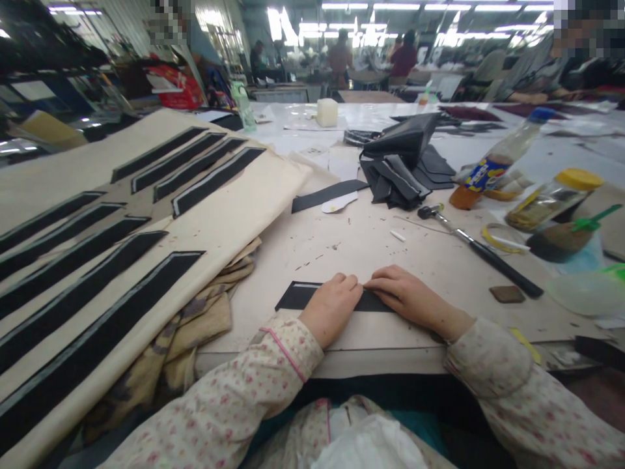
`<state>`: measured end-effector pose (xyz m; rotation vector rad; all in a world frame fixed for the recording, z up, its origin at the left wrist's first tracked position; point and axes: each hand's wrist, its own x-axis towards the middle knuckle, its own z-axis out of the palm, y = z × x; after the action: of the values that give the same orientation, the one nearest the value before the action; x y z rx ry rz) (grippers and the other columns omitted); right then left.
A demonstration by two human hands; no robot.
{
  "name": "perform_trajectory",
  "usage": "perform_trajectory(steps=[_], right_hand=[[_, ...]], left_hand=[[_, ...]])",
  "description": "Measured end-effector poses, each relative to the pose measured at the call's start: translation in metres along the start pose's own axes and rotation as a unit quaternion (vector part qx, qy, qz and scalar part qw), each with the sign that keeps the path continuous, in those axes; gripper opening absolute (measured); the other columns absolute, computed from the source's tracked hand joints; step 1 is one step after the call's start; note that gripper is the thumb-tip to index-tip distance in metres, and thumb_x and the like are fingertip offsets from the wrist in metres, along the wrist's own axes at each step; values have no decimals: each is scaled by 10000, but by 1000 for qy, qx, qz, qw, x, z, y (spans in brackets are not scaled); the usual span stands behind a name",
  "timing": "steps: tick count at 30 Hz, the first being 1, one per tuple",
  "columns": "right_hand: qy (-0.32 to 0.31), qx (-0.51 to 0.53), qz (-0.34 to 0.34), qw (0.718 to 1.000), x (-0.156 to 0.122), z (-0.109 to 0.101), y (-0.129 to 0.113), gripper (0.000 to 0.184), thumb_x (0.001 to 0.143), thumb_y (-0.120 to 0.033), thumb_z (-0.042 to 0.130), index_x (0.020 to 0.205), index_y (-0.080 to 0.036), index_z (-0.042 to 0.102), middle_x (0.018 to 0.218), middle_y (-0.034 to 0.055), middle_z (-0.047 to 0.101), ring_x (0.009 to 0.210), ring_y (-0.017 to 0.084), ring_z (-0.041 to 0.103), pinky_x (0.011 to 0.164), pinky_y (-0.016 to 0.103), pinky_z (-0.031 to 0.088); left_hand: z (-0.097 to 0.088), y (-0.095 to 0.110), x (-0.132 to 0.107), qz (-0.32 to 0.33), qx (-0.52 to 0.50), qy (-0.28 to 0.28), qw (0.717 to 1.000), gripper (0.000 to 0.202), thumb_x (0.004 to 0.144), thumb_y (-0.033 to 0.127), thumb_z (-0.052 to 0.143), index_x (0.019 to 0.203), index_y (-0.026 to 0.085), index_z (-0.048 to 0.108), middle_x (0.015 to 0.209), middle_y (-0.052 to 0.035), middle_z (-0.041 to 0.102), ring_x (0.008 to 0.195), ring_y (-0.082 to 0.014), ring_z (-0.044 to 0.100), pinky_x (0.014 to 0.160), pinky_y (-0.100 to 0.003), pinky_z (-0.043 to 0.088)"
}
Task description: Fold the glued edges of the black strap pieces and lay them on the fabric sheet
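Observation:
A flat black strip with a pale line along its far edge lies on the table in front of me. My left hand rests across its middle, fingers bent and pressed together at the far edge. From the other side my right hand meets it, thumb and fingers closed on the same edge close to the left fingertips. The palms cover part of the strip, and its right end is hidden. Beyond the hands lie another black strip and a small white piece.
A cream board on the left carries several black strips, with crumpled cloth beneath. At right are a hammer, a brown block, a bottle, a yellow-lidded jar and a dark glue container. Black pieces are piled behind.

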<state>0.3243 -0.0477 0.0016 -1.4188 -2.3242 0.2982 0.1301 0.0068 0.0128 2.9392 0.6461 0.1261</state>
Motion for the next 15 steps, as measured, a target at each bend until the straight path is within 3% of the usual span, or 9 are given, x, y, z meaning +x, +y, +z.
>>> perform_trajectory(steps=[5,15], right_hand=[[-30,-64,-3,997,-2,0,-3,300,846,-139,451,1087,-195,620,1018,104,604,960,224,529,866,409,451],[9,23,109,994,-6,-9,5,310,827,-213,515,1128,-192,584,1064,91,600,1012,206,535,917,391,436]], left_hand=[[1,7,6,-4,41,-13,999,162,880,113,389,912,133,547,915,-69,536,847,-211,476,745,-336,467],[-3,-9,4,-74,11,19,997,168,844,204,486,1006,161,500,976,-64,554,922,-225,503,773,-357,465]])
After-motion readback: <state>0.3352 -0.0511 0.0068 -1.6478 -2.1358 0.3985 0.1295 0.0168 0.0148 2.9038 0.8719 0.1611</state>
